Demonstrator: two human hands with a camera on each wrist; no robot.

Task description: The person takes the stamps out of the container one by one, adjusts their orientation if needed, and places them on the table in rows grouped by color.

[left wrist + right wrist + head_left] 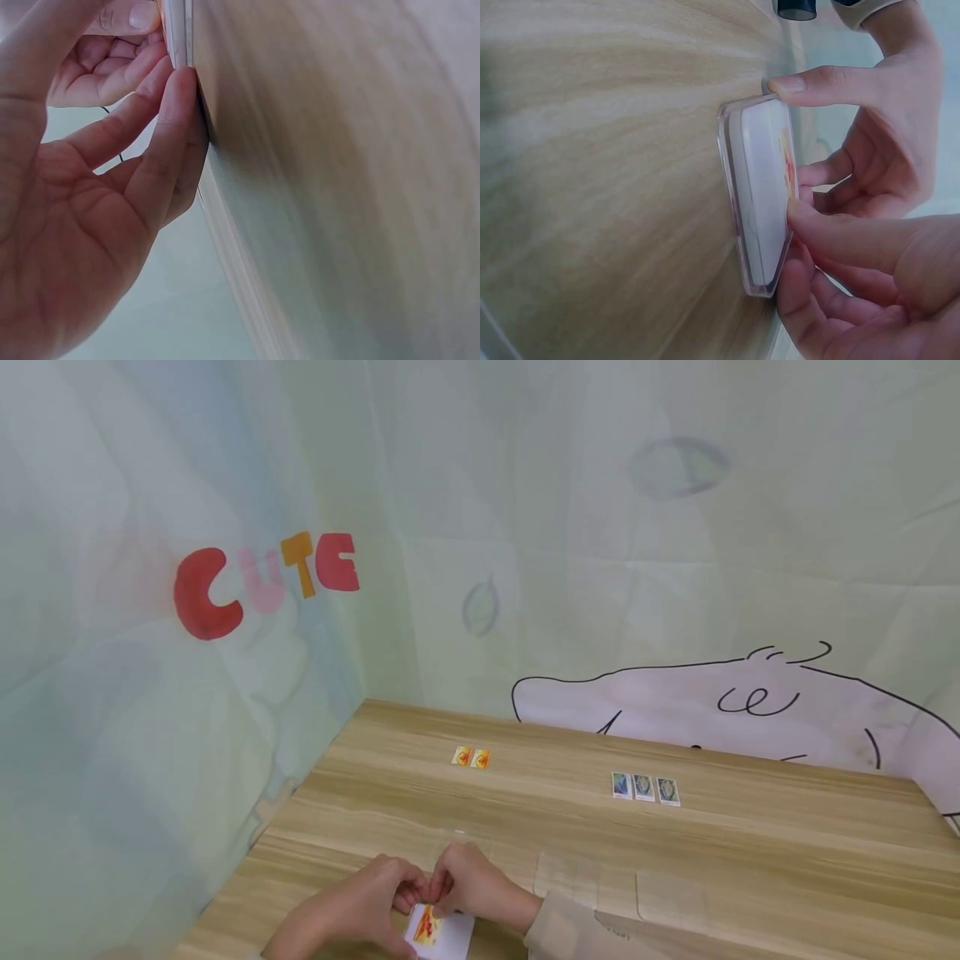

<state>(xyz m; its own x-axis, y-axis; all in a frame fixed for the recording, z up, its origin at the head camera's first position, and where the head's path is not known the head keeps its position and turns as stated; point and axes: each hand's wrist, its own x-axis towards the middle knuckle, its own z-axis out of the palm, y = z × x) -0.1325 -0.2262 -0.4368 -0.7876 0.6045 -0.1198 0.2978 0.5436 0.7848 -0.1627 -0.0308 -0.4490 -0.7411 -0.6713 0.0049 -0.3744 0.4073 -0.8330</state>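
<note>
A clear shallow case [768, 291] lies on the table with a white block [455, 937] in it. On the block's top sits a small orange and yellow picture card [427, 927]. My left hand [358, 903] holds the case by its edges, its thumb at one end and its fingertips along the far side. The right hand [476, 883] pinches at the orange card's edge between thumb and curled fingers, close beside the left fingertips. In the left wrist view, the left hand [97, 202] hides most of the case.
Two orange cards [472, 757] lie side by side toward the back left of the wooden table [540, 827]. Three bluish cards [643, 787] lie in a row farther right. Clear flat pieces [667, 897] rest right of my hands. Printed cloth walls [555, 610] border the table.
</note>
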